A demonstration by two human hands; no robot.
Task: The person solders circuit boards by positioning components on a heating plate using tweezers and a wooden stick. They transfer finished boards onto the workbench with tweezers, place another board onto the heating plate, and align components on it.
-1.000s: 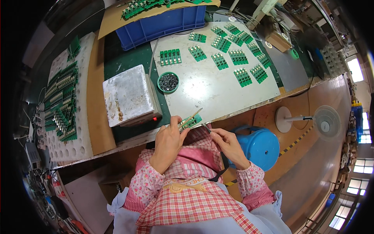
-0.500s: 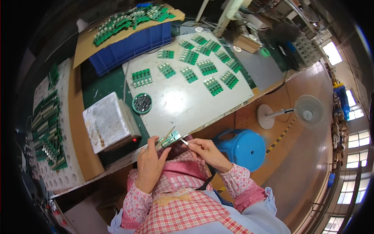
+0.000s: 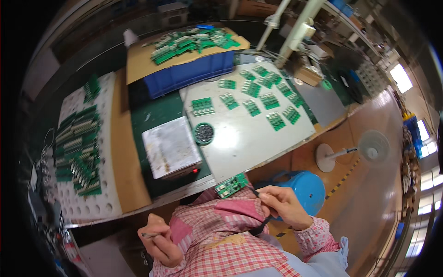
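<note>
Right hand (image 3: 286, 205): closed on a slim dark tool (image 3: 254, 193), just off the near edge of the white rectangular sheet (image 3: 249, 145) on the tabletop (image 3: 161, 111); whether the tool touches the board is unclear.
Left hand (image 3: 159, 242): closed on a slim pale tool (image 3: 150, 235), well apart from the white sheet, to its lower left.
Board in work (image 3: 231, 185): green rectangular circuit board with pale and dark components, at the white sheet's near edge; its support is unclear.
Progress: this board looks under way; green boards (image 3: 269, 100) scattered on the white sheet's far part may be done or waiting, I cannot tell which.
Change: the left hand, beside the board half a second earlier, is now away from it; the scattered boards keep their layout on the white sheet.
</note>
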